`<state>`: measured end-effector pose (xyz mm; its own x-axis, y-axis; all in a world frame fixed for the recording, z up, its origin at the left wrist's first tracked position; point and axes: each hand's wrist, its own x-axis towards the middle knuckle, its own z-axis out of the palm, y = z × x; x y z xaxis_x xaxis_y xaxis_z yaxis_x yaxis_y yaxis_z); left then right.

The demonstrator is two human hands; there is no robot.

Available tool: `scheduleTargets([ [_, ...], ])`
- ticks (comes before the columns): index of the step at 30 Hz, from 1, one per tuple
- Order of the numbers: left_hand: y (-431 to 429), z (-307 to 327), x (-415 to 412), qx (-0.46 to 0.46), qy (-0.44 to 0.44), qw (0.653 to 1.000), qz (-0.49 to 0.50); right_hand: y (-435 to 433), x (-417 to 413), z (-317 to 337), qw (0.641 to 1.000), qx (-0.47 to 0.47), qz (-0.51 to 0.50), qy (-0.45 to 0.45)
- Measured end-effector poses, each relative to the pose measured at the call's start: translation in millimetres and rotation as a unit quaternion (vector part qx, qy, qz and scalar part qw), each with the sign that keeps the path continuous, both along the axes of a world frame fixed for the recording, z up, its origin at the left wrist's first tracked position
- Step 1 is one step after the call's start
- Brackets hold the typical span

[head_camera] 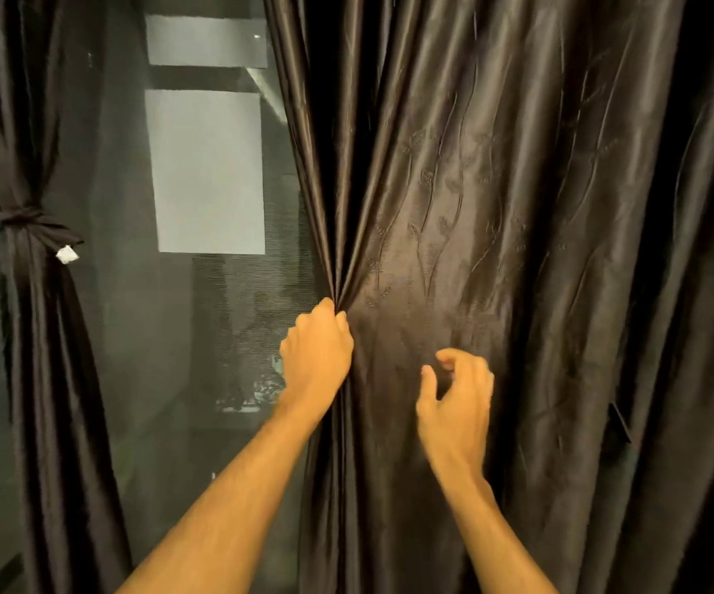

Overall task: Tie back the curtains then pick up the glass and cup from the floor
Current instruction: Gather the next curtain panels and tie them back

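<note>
Two curtains: at far left, the left curtain (pixel 38 336) is already cinched by its tie band (pixel 21 218); the right curtain (pixel 539 207) hangs loose.
Left hand (pixel 319 349): we clutch the right curtain's inner edge, fingers curled round gathered folds.
Right hand (pixel 458 405): just right of that grip, fingers half curled, holding nothing.
Loose cloth: it runs top to bottom and spreads rightward from our grip, so we judge the right hand is nearer to gather it.
Glass and cup: out of view.
</note>
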<state>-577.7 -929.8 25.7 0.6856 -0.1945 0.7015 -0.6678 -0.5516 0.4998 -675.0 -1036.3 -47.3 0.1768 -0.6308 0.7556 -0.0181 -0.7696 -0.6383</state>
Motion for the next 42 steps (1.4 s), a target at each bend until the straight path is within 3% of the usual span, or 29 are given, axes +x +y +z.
scheduleTargets([
  [5,-10.2,-2.2,-4.0,-0.036,0.005,0.999,-0.021,-20.9,-21.0,-0.3,0.989,0.031,-0.146,-0.024],
  [12,-17.5,-3.2,-8.0,-0.054,0.018,0.997,-0.048,-38.3,-46.7,-4.4,0.960,0.055,-0.270,-0.047],
  [19,-16.8,-2.8,-13.6,-0.057,0.030,0.997,-0.052,-67.2,-37.4,2.2,0.968,0.224,-0.115,-0.021],
  [23,-24.7,-2.8,-9.7,-0.049,0.030,0.998,-0.032,-83.5,-26.9,8.0,0.974,0.208,-0.091,-0.001],
  [28,-35.2,-0.8,-11.4,-0.052,0.033,0.998,-0.018,-100.2,-29.8,11.2,0.960,0.159,-0.228,0.040],
  [31,-42.2,-0.7,-10.6,-0.056,0.044,0.997,-0.006,-111.0,-26.4,7.3,0.970,0.161,-0.176,0.043],
  [36,-54.0,0.8,-12.3,-0.065,0.037,0.997,0.000,-119.4,-9.4,10.0,0.969,0.245,0.023,0.008],
  [42,-65.5,2.0,-13.1,-0.041,0.008,0.999,0.021,-105.5,8.3,16.6,0.977,0.212,0.006,0.031],
])
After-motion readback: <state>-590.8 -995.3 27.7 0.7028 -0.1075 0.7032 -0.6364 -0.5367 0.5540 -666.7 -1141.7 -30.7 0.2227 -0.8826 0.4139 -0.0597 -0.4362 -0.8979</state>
